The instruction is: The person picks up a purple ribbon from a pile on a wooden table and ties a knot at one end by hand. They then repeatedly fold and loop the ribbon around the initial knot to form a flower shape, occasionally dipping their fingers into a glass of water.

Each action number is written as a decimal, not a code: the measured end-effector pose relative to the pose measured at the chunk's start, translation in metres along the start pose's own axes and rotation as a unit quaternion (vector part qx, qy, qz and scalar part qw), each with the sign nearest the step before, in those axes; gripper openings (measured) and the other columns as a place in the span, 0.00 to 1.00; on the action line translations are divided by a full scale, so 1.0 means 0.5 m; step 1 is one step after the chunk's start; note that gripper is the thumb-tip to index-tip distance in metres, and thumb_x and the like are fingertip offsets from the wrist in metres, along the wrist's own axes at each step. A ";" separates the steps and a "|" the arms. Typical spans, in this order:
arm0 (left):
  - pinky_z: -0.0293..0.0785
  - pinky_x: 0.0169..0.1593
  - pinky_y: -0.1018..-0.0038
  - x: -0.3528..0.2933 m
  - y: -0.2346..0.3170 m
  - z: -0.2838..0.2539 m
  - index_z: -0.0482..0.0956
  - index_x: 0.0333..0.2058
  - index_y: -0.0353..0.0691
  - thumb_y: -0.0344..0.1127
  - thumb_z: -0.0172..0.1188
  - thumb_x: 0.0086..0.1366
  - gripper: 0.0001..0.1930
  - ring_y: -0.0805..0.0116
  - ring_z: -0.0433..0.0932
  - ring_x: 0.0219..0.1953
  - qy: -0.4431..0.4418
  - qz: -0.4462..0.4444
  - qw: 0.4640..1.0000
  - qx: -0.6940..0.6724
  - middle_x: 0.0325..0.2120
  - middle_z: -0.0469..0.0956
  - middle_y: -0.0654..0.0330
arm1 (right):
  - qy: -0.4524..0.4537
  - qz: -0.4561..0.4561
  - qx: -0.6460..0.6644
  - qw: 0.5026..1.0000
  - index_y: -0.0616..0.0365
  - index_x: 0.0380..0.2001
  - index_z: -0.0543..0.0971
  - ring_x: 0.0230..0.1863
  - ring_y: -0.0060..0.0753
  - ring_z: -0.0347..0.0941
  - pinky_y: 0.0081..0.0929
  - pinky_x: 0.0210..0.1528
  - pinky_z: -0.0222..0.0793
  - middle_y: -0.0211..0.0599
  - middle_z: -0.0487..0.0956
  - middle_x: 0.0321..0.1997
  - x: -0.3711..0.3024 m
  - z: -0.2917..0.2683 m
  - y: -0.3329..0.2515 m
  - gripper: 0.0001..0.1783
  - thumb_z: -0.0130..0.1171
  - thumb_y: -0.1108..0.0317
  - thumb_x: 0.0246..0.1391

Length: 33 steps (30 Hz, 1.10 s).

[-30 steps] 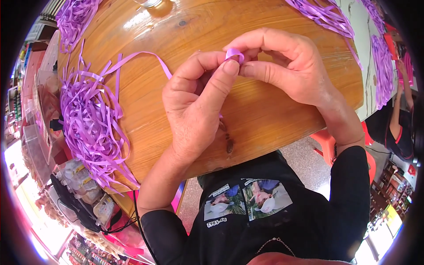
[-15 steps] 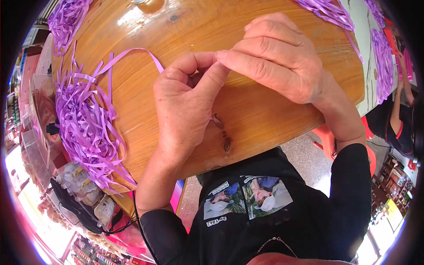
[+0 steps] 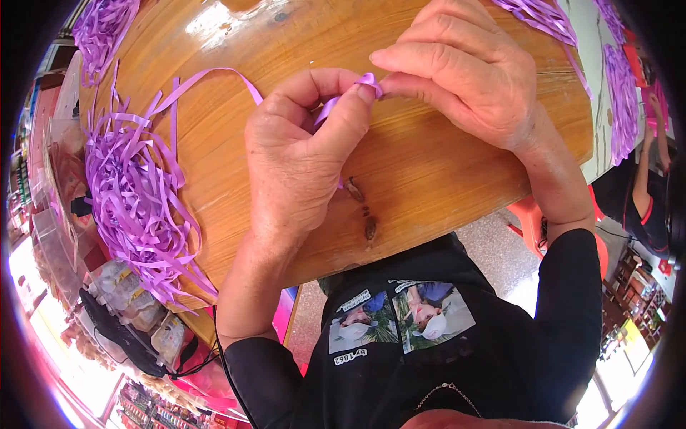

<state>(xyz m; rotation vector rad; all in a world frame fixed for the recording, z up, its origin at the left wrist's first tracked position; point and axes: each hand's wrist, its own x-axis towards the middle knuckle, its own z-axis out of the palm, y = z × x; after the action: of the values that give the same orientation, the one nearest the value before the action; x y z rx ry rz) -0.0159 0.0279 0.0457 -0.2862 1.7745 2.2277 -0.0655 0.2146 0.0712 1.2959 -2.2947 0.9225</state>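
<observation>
A narrow purple ribbon (image 3: 369,84) forms a small loop at the fingertips of my left hand (image 3: 296,154), pinched between thumb and index finger. Part of that ribbon shows inside the curl of the hand, and a length arcs off to the left toward a tangled pile of purple ribbon (image 3: 139,200). Just right of the loop is my right hand (image 3: 464,79). Its thumb tip is at the loop's edge, while its index finger is raised apart from the thumb. Nothing is visibly gripped between them. Both hands are above the wooden table (image 3: 429,200).
More purple ribbon bundles lie at the table's far left (image 3: 103,32) and far right (image 3: 539,21). At the left edge stand plastic bags (image 3: 132,300) and a black strap. A red stool (image 3: 529,225) is right of the table. Another person's arm (image 3: 641,175) shows at far right.
My right index finger has lifted off the pinch, so the hands' fingertips are farther apart. A purple loop now shows at my left fingertips, and both hands sit slightly higher in view.
</observation>
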 end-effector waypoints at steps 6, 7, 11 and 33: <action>0.62 0.26 0.89 0.008 -0.004 0.012 0.76 0.32 0.32 0.29 0.60 0.58 0.06 0.87 0.67 0.24 0.025 0.028 0.999 0.000 0.23 0.73 0.70 | 0.239 -0.396 -0.068 0.884 0.59 0.31 0.79 0.26 0.32 0.70 0.26 0.27 0.61 0.33 0.75 0.26 0.010 0.082 0.125 0.12 0.66 0.75 0.38; 0.62 0.26 0.89 0.005 -0.004 0.007 0.76 0.32 0.32 0.29 0.60 0.58 0.06 0.87 0.67 0.24 0.027 0.028 0.999 0.001 0.23 0.73 0.70 | 0.225 -0.389 -0.076 0.890 0.59 0.31 0.79 0.26 0.32 0.70 0.26 0.27 0.61 0.33 0.75 0.26 0.005 0.077 0.103 0.11 0.66 0.76 0.39; 0.62 0.27 0.90 0.001 -0.003 0.007 0.76 0.33 0.33 0.28 0.60 0.59 0.06 0.87 0.66 0.24 0.021 0.036 0.999 -0.002 0.23 0.72 0.70 | 0.025 0.048 0.062 0.997 0.57 0.30 0.78 0.30 0.29 0.72 0.23 0.34 0.68 0.31 0.75 0.27 -0.029 0.048 0.007 0.10 0.64 0.71 0.40; 0.48 0.17 0.86 0.016 -0.016 0.016 0.73 0.37 0.36 0.31 0.53 0.64 0.06 0.85 0.52 0.15 -0.064 0.075 0.979 -0.180 0.16 0.62 0.72 | 0.064 0.306 0.440 0.842 0.63 0.30 0.76 0.28 0.16 0.67 0.15 0.32 0.61 0.25 0.73 0.27 -0.022 0.058 -0.005 0.05 0.58 0.79 0.46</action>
<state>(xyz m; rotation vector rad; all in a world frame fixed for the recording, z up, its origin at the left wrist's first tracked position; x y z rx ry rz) -0.0209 0.0381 0.0375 -0.0795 1.3631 2.6062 -0.0571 0.2007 0.0449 0.6502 -2.2448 2.3962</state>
